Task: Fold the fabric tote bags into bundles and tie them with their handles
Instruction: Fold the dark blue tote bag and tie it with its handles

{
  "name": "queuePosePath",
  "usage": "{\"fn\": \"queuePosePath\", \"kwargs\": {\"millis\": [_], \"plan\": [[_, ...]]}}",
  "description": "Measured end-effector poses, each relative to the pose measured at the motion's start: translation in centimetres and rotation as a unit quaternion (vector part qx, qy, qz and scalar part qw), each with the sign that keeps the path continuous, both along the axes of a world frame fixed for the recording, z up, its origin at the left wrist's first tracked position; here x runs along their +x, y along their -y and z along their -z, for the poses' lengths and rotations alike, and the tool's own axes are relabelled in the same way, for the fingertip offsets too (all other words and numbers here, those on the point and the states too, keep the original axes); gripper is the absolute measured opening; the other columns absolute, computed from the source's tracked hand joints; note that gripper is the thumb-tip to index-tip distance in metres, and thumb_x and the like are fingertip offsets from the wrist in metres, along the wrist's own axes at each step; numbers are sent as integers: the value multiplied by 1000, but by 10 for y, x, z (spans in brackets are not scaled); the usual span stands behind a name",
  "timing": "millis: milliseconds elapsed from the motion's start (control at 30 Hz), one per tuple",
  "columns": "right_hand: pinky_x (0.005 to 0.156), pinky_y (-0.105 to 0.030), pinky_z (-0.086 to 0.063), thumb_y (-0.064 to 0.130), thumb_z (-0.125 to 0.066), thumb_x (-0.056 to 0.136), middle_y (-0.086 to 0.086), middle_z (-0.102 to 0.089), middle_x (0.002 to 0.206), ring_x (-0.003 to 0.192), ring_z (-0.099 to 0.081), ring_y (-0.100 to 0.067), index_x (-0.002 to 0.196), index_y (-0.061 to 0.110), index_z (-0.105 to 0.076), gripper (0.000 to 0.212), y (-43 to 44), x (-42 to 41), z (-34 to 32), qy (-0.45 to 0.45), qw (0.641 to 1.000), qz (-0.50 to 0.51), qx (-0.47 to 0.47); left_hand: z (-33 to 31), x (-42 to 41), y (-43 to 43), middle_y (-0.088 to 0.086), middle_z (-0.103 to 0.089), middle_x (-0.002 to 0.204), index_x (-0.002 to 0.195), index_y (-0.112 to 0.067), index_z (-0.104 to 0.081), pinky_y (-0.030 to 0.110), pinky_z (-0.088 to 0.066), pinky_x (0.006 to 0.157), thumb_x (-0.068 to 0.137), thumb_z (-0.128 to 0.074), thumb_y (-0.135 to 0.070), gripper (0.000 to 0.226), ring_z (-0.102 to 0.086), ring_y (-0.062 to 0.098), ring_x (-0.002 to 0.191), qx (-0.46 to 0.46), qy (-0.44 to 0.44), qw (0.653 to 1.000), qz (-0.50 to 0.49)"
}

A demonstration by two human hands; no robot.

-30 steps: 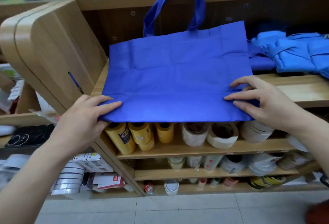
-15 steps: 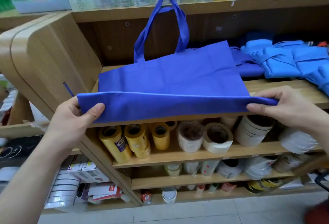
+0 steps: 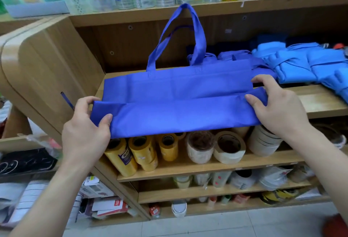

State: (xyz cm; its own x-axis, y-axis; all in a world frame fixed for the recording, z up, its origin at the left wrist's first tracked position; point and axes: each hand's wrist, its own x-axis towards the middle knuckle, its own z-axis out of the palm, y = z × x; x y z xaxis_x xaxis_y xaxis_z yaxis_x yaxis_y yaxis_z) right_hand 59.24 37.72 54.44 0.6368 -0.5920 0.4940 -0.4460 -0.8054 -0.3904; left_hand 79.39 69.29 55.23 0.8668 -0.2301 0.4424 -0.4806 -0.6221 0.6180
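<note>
A: Head view. Bag (image 3: pixel 177 86) location?
B: Flat on the wood shelf (image 3: pixel 323 103), near edge folded up into a band that overhangs the front. Handles (image 3: pixel 199 35) stand up at the back.
A: Grips?
B: Left hand (image 3: pixel 84 131) pinches the band's left end, thumb on top. Right hand (image 3: pixel 276 108) pinches the right end.
A: Else?
B: Tied bundles (image 3: pixel 305 63) to the right, tape rolls (image 3: pixel 228 146) on the shelf below.
</note>
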Motion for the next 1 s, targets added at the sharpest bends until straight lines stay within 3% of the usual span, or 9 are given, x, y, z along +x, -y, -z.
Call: {"fn": "queuePosePath", "kwargs": {"millis": [200, 400, 500, 600, 667, 733, 800, 900, 1000], "plan": [[68, -42, -47, 50, -51, 93, -3, -62, 85, 81, -59, -35, 108, 28, -39, 29, 11, 2, -4, -134, 989, 67, -8, 3, 15, -8, 3, -51, 109, 127, -26, -57, 39, -41, 79, 85, -68, -7, 48, -51, 27, 97, 97, 53, 993, 29], [67, -43, -52, -9, -55, 84, -1, -59, 94, 80, -60, -28, 90, 13, -68, 27, 15, 11, 6, -30, 978, -182, -93, 4, 36, -12, 4, -62, 129, 108, -24, -74, 38, -36, 107, 92, -52, -11, 29, -52, 32, 126, 237, 133, 937, 219], [88, -24, -47, 21, -63, 90, 9, -66, 102, 98, -64, -13, 96, 20, -72, 11, 19, 7, 0, -47, 968, -246, -4, 0, 41, -22, -26, -42, 142, 132, -44, -50, 28, -22, 116, 77, -53, -71, 62, -29, -1, 140, 257, -28, 920, 293], [97, 1, -24, 71, -63, 69, 30, -52, 127, 120, -44, 17, 121, 38, -62, 61, 25, -6, -6, -139, 950, -269, 74, 1, 44, -28, -30, -29, 147, 137, -50, -35, 25, -16, 118, 62, -76, -65, 87, -17, -6, 143, 309, -23, 900, 307], [103, 2, -16, 71, -76, 60, 36, -40, 136, 126, -29, 26, 131, 46, -50, 79, 28, -13, -6, -191, 939, -284, 43, -1, 48, -29, -28, -38, 142, 132, -50, -42, 18, -19, 117, 73, -84, -17, 80, -27, -5, 140, 278, -17, 911, 304], [104, 0, -22, 34, -88, 67, 31, -48, 134, 125, -36, 23, 126, 46, -55, 69, 33, -18, -1, -166, 948, -271, 17, -5, 48, -30, -33, -49, 132, 121, -53, -55, 2, -22, 107, 78, -74, 6, 76, -38, -12, 130, 227, -35, 930, 288], [98, -3, -34, 18, -84, 74, 25, -66, 119, 115, -53, 14, 110, 46, -68, 49, 31, -22, -6, -103, 954, -263, 98, -13, 46, -31, -32, -65, 111, 102, -53, -70, -2, -34, 93, 80, -70, 9, 66, -52, -16, 112, 169, -89, 949, 251], [72, -5, -45, 72, -68, 70, 15, -74, 87, 79, -62, 8, 88, 47, -75, 32, 31, -24, -9, 1, 947, -234, 219, -20, 41, -29, -16, -73, 79, 85, -38, -75, 10, -46, 72, 79, -76, -1, 38, -63, -5, 76, 46, -140, 969, 201], [57, -4, -39, 41, -69, 85, 16, -64, 65, 57, -53, 10, 78, 30, -72, 13, 28, -15, -4, 54, 964, -141, 220, -13, 37, -19, -12, -66, 65, 84, -25, -69, 19, -41, 60, 79, -78, -17, 13, -55, 4, 61, -41, -111, 985, 125]]}}
